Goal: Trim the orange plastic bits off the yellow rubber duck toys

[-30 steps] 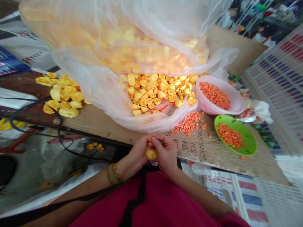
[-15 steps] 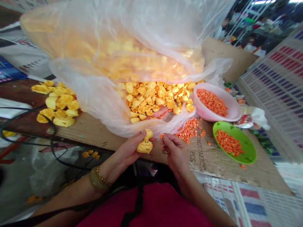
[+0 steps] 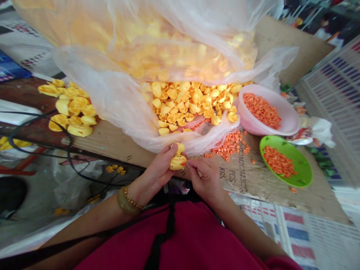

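My left hand (image 3: 159, 167) is closed around yellow plastic toy shells, in front of my body at the table's near edge. A smooth rounded shell (image 3: 179, 147) shows on top, and below it a shell with small dark holes (image 3: 176, 162), like a toy duck's face. Whether the two are joined I cannot tell. My right hand (image 3: 206, 178) is pinched, its fingertips at the right side of the lower shell. A small orange piece (image 3: 183, 164) sits there, against the shell and at those fingertips. The right hand's other fingers are curled and partly hidden.
A large clear plastic bag (image 3: 120, 108) spills yellow shells (image 3: 182, 97). Orange pieces lie in a pink bowl (image 3: 287, 112), a green dish (image 3: 305, 174) and a loose pile (image 3: 232, 146) on cardboard. More shells (image 3: 74, 108) and a black cable (image 3: 69, 150) are at left.
My right hand has moved left to the toy shells, bringing the orange piece against the lower one. The shells have turned slightly. The whole view has shifted a little.
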`<state>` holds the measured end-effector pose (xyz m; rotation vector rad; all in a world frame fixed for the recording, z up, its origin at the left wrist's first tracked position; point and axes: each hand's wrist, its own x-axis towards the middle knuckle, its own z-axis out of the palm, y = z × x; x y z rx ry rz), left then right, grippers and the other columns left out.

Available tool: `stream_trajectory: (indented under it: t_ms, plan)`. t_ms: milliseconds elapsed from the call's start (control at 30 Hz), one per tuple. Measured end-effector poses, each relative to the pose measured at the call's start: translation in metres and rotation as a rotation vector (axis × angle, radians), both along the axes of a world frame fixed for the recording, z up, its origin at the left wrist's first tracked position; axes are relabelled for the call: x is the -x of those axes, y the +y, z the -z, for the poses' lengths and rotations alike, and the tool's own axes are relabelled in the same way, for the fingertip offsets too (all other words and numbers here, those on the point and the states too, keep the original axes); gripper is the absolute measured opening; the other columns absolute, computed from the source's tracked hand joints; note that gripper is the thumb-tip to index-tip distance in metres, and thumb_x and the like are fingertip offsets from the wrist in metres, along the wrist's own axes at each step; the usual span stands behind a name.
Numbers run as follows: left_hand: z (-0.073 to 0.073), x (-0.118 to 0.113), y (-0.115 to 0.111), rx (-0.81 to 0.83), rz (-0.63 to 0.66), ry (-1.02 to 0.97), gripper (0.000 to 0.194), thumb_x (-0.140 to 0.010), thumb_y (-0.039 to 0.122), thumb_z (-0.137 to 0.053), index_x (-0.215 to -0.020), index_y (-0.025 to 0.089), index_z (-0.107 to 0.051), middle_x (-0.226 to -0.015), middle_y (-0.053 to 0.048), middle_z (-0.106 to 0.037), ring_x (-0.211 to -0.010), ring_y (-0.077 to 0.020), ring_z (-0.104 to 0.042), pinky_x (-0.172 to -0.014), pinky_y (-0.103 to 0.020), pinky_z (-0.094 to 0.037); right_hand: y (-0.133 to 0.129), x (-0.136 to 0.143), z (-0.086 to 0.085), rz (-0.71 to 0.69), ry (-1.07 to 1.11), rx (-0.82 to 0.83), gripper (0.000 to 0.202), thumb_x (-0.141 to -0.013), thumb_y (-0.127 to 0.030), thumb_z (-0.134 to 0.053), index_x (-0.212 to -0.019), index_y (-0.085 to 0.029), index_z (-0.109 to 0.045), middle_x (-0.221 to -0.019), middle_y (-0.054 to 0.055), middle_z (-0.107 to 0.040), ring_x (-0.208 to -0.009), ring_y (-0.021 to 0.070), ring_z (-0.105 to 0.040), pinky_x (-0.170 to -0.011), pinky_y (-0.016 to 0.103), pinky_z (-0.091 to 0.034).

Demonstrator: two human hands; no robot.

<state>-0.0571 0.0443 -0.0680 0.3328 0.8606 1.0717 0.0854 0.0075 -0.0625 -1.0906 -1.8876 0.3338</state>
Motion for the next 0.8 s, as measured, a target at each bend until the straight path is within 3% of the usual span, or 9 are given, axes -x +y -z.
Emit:
stream_trajectory:
  t_ms: [167,333,467,567,667,800]
  plan:
    - [-0.01,-0.003,-0.004,0.0,-0.007,0.025,0.02,-0.08,0.027,-0.07,-0.087,0.014,-0.057,-0.07,-0.001,-0.063,-0.057,-0.0121,-0.058,-0.053,-0.023,-0.05,-0.001,-0.005,-0.006,-0.04,-0.226,-0.095,0.017,-0.091,-0.011,-0.05,-0.088,-0.016,-0.066,-0.082,0.008,-0.069,-0.076,0.0171,-0.063,-0.072,0.03,-0.054]
    - [-0.014,-0.005,-0.009,0.001,-0.072,0.084,0.022,-0.077,0.027,-0.073,-0.085,0.015,-0.057,-0.068,0.001,-0.059,-0.053,-0.0099,-0.055,-0.049,-0.021,-0.046,-0.002,-0.004,-0.017,-0.111,-0.402,-0.079,0.02,-0.09,-0.008,-0.047,-0.083,-0.013,-0.065,-0.079,0.009,-0.067,-0.076,0.0187,-0.061,-0.073,0.032,-0.052]
    - [-0.016,-0.006,-0.013,-0.023,-0.074,0.114,0.02,-0.077,0.025,-0.071,-0.085,0.015,-0.056,-0.067,0.001,-0.059,-0.053,-0.0098,-0.055,-0.049,-0.02,-0.046,-0.009,0.002,-0.015,-0.099,-0.503,-0.085,0.022,-0.089,-0.008,-0.044,-0.087,-0.012,-0.066,-0.08,0.011,-0.067,-0.076,0.0203,-0.06,-0.074,0.034,-0.053]
    - [-0.015,-0.006,-0.013,-0.005,-0.109,0.154,0.019,-0.077,0.025,-0.071,-0.084,0.016,-0.055,-0.066,0.001,-0.059,-0.052,-0.0103,-0.055,-0.047,-0.02,-0.045,-0.011,0.005,-0.004,-0.07,-0.443,-0.062,0.023,-0.089,-0.009,-0.044,-0.09,-0.012,-0.067,-0.084,0.013,-0.069,-0.079,0.0211,-0.062,-0.076,0.035,-0.053]
    - [-0.013,-0.005,-0.012,0.071,-0.106,0.229,0.016,-0.08,0.025,-0.068,-0.083,0.017,-0.055,-0.06,0.002,-0.057,-0.046,-0.0113,-0.054,-0.042,-0.02,-0.043,-0.007,0.003,0.004,-0.123,-0.247,0.05,0.022,-0.09,-0.012,-0.048,-0.088,-0.015,-0.069,-0.081,0.009,-0.07,-0.073,0.0175,-0.063,-0.07,0.029,-0.053]
    - [-0.014,0.0,-0.011,0.077,-0.038,0.235,0.007,-0.083,0.02,-0.062,-0.084,0.017,-0.056,-0.06,0.001,-0.058,-0.045,-0.0119,-0.055,-0.042,-0.021,-0.044,-0.002,-0.004,0.002,-0.151,-0.179,0.195,0.021,-0.09,-0.013,-0.05,-0.083,-0.017,-0.069,-0.073,0.004,-0.069,-0.063,0.0133,-0.062,-0.059,0.023,-0.048]
